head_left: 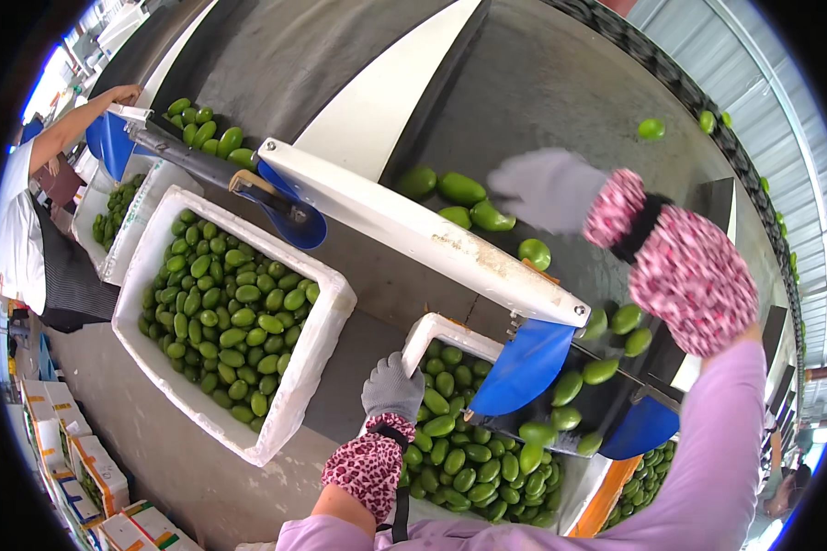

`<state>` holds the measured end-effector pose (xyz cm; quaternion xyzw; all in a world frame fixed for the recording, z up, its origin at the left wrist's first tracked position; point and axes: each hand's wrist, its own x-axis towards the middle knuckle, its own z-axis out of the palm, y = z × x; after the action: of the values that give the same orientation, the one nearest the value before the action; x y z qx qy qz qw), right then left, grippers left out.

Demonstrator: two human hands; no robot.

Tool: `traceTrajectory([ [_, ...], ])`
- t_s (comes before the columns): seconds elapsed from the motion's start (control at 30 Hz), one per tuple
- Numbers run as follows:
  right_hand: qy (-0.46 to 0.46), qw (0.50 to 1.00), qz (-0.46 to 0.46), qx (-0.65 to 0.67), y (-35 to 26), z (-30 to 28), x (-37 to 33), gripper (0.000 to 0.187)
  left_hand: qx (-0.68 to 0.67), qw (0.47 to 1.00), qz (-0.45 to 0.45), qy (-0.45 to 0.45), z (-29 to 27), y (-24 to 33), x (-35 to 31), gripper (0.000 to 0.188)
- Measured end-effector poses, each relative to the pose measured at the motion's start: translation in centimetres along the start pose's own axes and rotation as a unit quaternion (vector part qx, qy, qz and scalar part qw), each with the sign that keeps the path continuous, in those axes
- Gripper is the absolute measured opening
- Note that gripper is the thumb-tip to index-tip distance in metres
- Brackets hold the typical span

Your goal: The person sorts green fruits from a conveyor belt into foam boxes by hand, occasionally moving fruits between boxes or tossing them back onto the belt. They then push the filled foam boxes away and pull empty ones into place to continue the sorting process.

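Left hand (pixel 392 387) grips foam box (pixel 432 329) rim steadying it, right hand (pixel 547 190) open, blurred, sweeping green mangoes (pixel 461 189) toward chute (pixel 524 365).

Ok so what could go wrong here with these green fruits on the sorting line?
The right hand is blurred mid-reach over the green fruits on the grey belt, so a hasty grab may knock or bruise one. The left hand rests on the rim of the white foam box, right beside the blue chute; falling fruit could strike it.
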<state>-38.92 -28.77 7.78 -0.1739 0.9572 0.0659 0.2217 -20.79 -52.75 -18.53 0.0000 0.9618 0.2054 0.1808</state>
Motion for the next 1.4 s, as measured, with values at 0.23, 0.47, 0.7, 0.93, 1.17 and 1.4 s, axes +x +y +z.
traceTrajectory([
  [0.23, -0.035, 0.996, -0.072, -0.023, -4.6, 2.0, 10.7, 0.051, 0.013, 0.999, 0.015, 0.031, 0.1, 0.1, -0.1, 0.037],
  [0.47, -0.198, 0.976, 0.033, -0.081, -3.5, 0.7, 7.3, 0.043, 0.012, 1.0, 0.009, 0.011, 0.1, 0.2, 0.0, 0.039],
  [0.7, -0.11, 0.994, -0.009, 0.0, 3.7, 10.5, -5.1, 0.039, 0.011, 0.999, 0.006, 0.042, 0.4, -0.1, -0.4, 0.037],
  [0.93, -0.194, 0.969, -0.053, 0.146, 3.9, 10.1, -12.6, 0.025, 0.028, 0.997, 0.024, 0.065, 0.7, 0.1, -0.3, 0.034],
  [1.17, 0.052, 0.982, -0.045, 0.175, 2.7, 2.5, 1.8, 0.056, 0.033, 0.997, 0.024, 0.073, 0.9, 0.4, -0.3, 0.034],
  [1.4, -0.086, 0.995, -0.052, -0.006, -4.6, 3.5, 14.3, 0.063, 0.054, 0.997, 0.021, 0.049, 1.2, 0.1, -0.3, 0.035],
])
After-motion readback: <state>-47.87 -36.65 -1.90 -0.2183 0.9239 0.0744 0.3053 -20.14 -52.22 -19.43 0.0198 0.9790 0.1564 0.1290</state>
